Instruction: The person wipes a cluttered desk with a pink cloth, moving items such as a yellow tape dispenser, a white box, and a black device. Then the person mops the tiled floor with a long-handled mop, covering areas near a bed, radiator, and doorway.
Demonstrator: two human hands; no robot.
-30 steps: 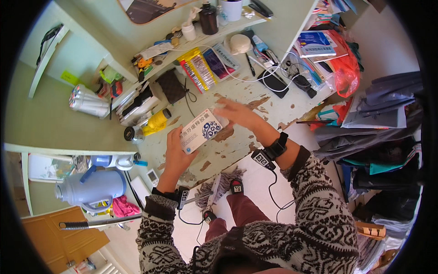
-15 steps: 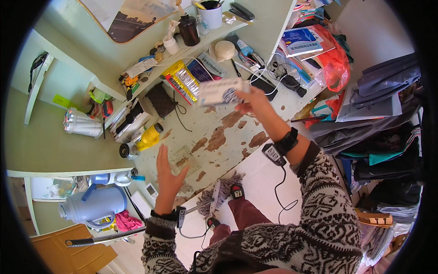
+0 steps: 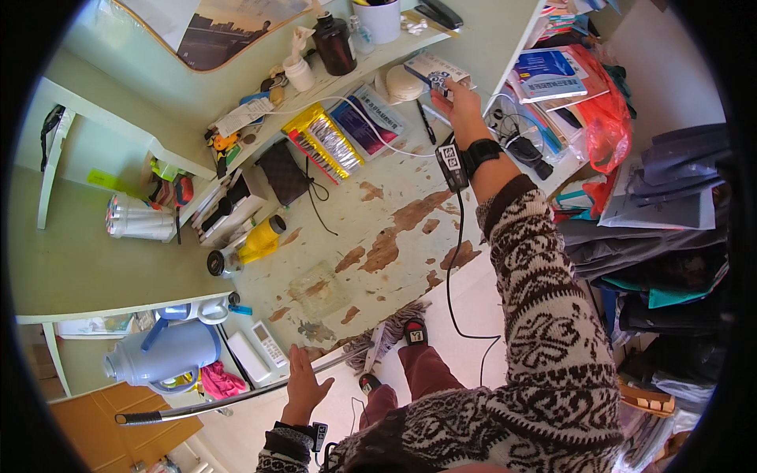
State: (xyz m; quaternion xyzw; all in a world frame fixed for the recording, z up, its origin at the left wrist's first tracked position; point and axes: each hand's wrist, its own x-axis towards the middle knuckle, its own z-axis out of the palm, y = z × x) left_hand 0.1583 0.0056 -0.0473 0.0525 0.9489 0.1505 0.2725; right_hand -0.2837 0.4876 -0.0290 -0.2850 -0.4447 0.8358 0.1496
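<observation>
My right hand (image 3: 457,104) reaches to the back of the desk and grips a small white box with a blue pattern (image 3: 451,69). The box is beside a round cream-coloured case (image 3: 404,83), under the upper shelf. Below it a black pen (image 3: 426,123) lies on the desk, with a blue and purple packet (image 3: 369,122) and a yellow and silver packet (image 3: 325,143) to the left. Near the desk's front edge my left hand (image 3: 304,386) hangs open and holds nothing. It overlaps the mop handle (image 3: 236,404) in view; whether they touch I cannot tell.
The desk top (image 3: 394,236) has peeling paint. At its left stand a yellow bottle (image 3: 260,240) and a blue thermos (image 3: 165,355), with a white remote control (image 3: 270,344) nearby. A dark pouch (image 3: 280,172) lies farther back. Books and a red plastic bag (image 3: 607,134) crowd the right.
My right hand has carried the white box from over the middle of the desk to the back, beside the round case. My left hand has drawn back toward me from over the desk.
</observation>
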